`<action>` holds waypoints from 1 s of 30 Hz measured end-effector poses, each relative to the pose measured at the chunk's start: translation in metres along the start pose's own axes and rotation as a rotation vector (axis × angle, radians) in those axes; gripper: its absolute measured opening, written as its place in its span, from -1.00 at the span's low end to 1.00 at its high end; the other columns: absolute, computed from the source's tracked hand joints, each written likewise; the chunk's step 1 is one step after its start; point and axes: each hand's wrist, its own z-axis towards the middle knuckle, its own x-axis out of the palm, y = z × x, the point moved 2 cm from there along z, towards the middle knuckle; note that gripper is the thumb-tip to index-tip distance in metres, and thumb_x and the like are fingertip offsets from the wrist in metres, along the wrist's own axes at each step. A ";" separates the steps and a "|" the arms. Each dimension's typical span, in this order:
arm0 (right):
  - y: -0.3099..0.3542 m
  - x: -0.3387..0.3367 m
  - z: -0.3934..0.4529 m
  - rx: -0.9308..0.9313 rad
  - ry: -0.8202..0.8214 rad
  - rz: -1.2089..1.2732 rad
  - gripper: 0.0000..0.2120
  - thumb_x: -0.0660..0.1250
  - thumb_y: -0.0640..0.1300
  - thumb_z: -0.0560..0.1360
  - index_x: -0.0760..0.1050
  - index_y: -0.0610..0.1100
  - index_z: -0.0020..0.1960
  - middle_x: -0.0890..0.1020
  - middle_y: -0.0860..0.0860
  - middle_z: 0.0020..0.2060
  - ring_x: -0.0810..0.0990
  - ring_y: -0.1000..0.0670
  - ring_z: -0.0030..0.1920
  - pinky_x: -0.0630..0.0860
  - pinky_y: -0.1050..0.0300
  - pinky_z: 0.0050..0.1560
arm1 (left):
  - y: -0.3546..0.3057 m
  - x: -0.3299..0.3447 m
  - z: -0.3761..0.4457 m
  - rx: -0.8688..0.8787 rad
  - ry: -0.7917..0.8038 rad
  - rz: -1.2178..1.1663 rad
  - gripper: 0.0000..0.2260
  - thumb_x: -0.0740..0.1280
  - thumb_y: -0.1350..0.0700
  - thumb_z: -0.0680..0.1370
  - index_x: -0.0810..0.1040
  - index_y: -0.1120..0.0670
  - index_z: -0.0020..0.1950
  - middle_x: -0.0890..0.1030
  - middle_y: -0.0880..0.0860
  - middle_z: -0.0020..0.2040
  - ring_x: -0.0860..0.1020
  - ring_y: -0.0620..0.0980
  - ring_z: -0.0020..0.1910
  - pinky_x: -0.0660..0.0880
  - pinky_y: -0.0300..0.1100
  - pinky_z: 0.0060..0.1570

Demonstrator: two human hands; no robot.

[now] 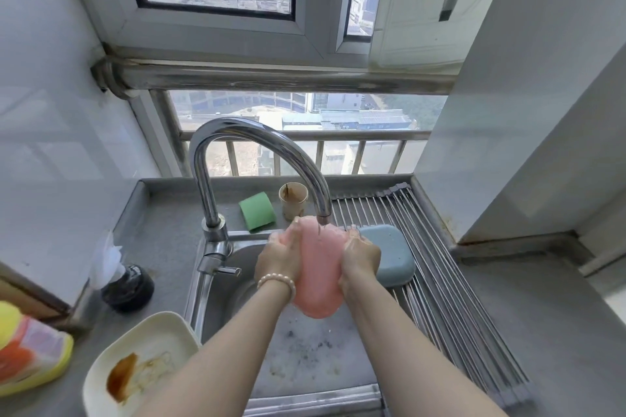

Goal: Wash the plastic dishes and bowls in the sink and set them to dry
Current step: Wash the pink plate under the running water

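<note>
Lower left of frame: white dish (142, 359) on the counter (162, 240), sauce-stained, unwashed. Centre: left hand (276, 259) and right hand (360, 257) each gripped a side of the pink dish (316, 271) under the tap (323, 218) over the sink (305, 349). Long axis ran near-to-far, far end up under the stream. Judgement: tilt so water sheets off (rotate to rinse both faces). Right: blue dish (393, 254) inverted on the drying rack (440, 281).

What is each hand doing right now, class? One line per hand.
Left hand: grips the left edge of the pink dish under the faucet.
Right hand: grips the dish's right edge.
</note>
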 end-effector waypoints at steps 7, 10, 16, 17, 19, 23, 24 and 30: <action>0.007 0.001 0.019 0.106 0.021 -0.037 -0.78 0.27 -0.07 0.57 0.50 -0.25 0.01 0.54 -0.04 -0.24 0.52 -0.08 -0.16 0.47 0.08 -0.08 | 0.056 0.019 0.055 -0.386 0.135 -0.700 -0.54 0.44 -0.22 0.13 0.65 0.08 -0.15 0.65 0.17 0.09 0.61 0.09 -0.04 0.50 0.17 0.19; 0.010 0.008 0.018 -0.093 0.017 -0.433 -0.65 0.14 -0.04 0.60 0.54 -0.27 0.13 0.61 -0.12 -0.05 0.55 -0.17 -0.01 0.41 0.07 0.00 | 0.044 0.009 0.036 -0.475 0.060 -0.825 -0.39 0.47 -0.19 0.19 0.63 0.17 0.09 0.67 0.03 0.03 0.63 0.08 0.02 0.54 0.05 0.15; -0.004 0.037 -0.012 -0.520 0.064 -1.122 -0.48 -0.07 0.12 0.63 0.36 -0.19 0.36 0.37 -0.18 0.34 0.31 -0.17 0.36 0.27 -0.06 0.31 | 0.028 -0.007 0.017 -0.420 -0.249 -0.626 -0.55 0.23 -0.07 0.60 0.54 0.32 0.17 0.54 0.25 0.23 0.51 0.21 0.22 0.43 -0.01 0.23; -0.007 0.041 -0.018 -0.545 0.068 -1.187 -0.45 -0.11 0.15 0.62 0.32 -0.17 0.42 0.30 -0.19 0.41 0.23 -0.17 0.42 0.18 -0.09 0.39 | 0.028 -0.007 0.016 -0.427 -0.260 -0.615 -0.55 0.22 -0.06 0.61 0.55 0.34 0.17 0.55 0.27 0.22 0.51 0.22 0.22 0.43 -0.01 0.22; -0.015 0.047 -0.027 -0.612 0.077 -1.284 -0.41 -0.15 0.19 0.61 0.16 -0.10 0.52 0.14 -0.18 0.51 0.03 -0.18 0.52 -0.02 -0.15 0.48 | 0.032 -0.007 0.018 -0.433 -0.250 -0.642 -0.55 0.20 -0.05 0.62 0.55 0.35 0.16 0.56 0.29 0.21 0.52 0.22 0.21 0.43 0.00 0.22; -0.035 0.047 -0.034 -0.884 0.090 -1.365 -0.29 -0.23 0.20 0.49 0.23 -0.09 0.50 0.30 -0.19 0.45 0.20 -0.29 0.46 0.08 -0.31 0.42 | 0.034 -0.008 0.023 -0.404 -0.191 -0.604 -0.57 0.17 -0.03 0.64 0.51 0.34 0.20 0.54 0.27 0.23 0.51 0.19 0.23 0.47 -0.17 0.13; -0.037 0.045 -0.034 -0.944 0.122 -1.349 -0.34 -0.14 0.17 0.51 0.38 -0.12 0.42 0.44 -0.19 0.37 0.36 -0.32 0.37 0.23 -0.36 0.34 | 0.035 -0.008 0.024 -0.394 -0.171 -0.616 -0.61 0.15 0.01 0.65 0.48 0.32 0.24 0.54 0.24 0.25 0.51 0.17 0.23 0.52 -0.26 -0.04; -0.050 0.005 -0.016 -1.683 0.351 -1.030 -0.58 0.03 0.00 0.64 0.58 -0.17 0.22 0.57 -0.12 0.25 0.48 -0.20 0.31 0.36 -0.23 0.33 | 0.037 -0.007 0.034 -0.474 0.040 -0.905 -0.72 0.13 0.03 0.63 0.52 0.20 0.03 0.53 0.16 0.27 0.52 0.17 0.24 0.47 -0.02 0.20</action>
